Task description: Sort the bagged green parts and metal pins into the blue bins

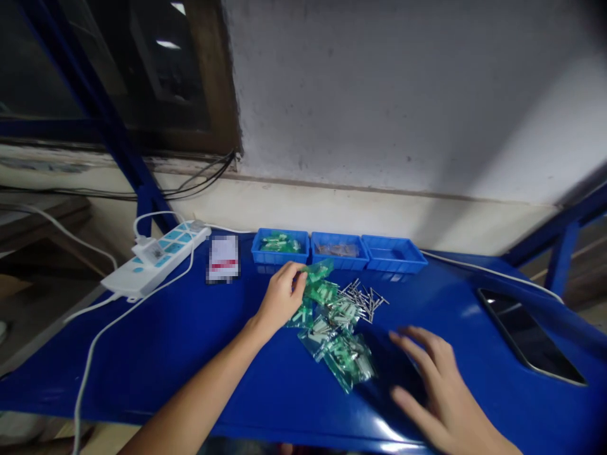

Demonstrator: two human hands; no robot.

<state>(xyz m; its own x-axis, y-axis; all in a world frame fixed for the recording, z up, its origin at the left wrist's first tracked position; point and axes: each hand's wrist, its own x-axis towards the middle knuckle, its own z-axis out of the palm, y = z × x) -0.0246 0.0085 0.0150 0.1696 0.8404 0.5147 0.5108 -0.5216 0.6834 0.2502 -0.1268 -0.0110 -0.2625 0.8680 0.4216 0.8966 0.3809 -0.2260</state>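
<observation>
Fingers pinched together, my left hand [283, 292] grips a small green plastic bag [318, 270] by its edge, just in front of the blue bins. Under and beside it lies a pile of similar green bags [348, 357] with pale small parts inside. Loose metal pins [365, 300], thin and silvery, are scattered at the right of the pile. My right hand [434, 379] hovers to the right of the bags, its fingers spread and holding nothing.
Along the back stand a blue bin with green bags [279, 258], another with brownish contents [336, 262], and a third blue bin [394, 265]. A smartphone [528, 338] lies right. A power strip [156, 259] with white cables and a blurred card [222, 259] are left.
</observation>
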